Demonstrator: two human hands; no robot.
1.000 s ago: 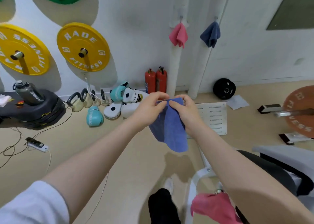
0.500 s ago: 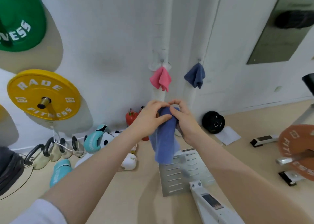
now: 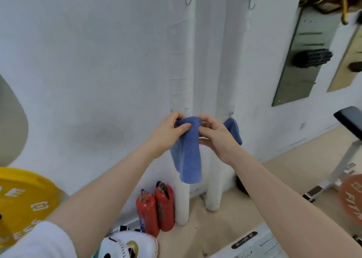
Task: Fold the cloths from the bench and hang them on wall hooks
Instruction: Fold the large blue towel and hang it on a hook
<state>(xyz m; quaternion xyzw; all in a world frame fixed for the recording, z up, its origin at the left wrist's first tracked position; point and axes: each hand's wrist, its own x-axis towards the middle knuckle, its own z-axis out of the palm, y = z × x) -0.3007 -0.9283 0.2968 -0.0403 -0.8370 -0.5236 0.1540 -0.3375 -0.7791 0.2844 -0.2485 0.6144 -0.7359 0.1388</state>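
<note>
Pinching blue cloth [image 3: 188, 152]: left hand [image 3: 168, 130] & right hand [image 3: 217, 136].

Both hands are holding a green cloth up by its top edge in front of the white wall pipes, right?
Not green: the head view shows a blue terry cloth. The left hand and right hand do pinch its top edge before the white wrapped pipes.

Your cloth [image 3: 188, 156] is a plain mid blue, and the one on the hook [image 3: 234, 129] is a darker navy. Behind them you have a white wall [image 3: 98, 62], two red extinguishers [image 3: 156, 206], a yellow plate with white lettering [image 3: 23, 203] and an orange plate [image 3: 352, 196].
</note>
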